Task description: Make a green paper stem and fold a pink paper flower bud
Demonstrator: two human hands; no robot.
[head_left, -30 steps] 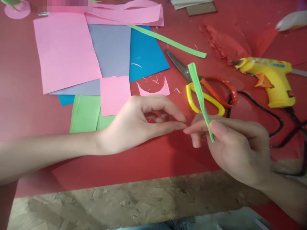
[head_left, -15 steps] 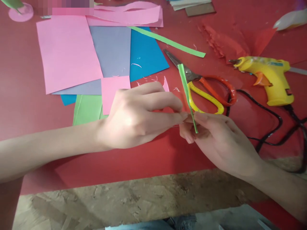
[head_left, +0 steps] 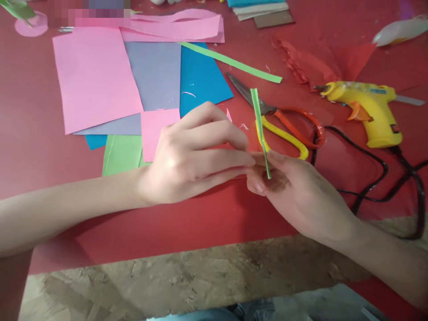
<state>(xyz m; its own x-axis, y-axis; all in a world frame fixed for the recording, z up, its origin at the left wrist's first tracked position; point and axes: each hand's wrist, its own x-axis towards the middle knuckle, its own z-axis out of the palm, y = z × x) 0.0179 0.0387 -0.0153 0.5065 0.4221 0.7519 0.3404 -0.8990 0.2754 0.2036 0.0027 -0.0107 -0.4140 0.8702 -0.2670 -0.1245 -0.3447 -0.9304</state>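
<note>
My right hand (head_left: 297, 191) pinches a narrow, folded green paper strip (head_left: 257, 111) between thumb and fingers. The strip stands nearly upright in the view, and its lower end pokes out below my thumb. My left hand (head_left: 200, 156) is beside it, back of the hand up, with bent fingers drawn together at the right fingertips. Whatever those left fingers may grip is hidden; a faint thin line shows just under them. Behind the strip lie scissors (head_left: 299, 120) with one red and one yellow handle loop.
A yellow glue gun (head_left: 364, 98) lies at the right, its black cord (head_left: 384, 167) looping towards the table edge. Pink sheets (head_left: 96, 80), a blue sheet (head_left: 203, 80) and a long green strip (head_left: 234, 62) lie on the red table. Crumpled red material (head_left: 321, 62) lies behind the glue gun.
The left fingertips have shifted slightly left, away from the green strip. The strip, still in my right hand, stands a little more upright. The whole view has moved slightly.
</note>
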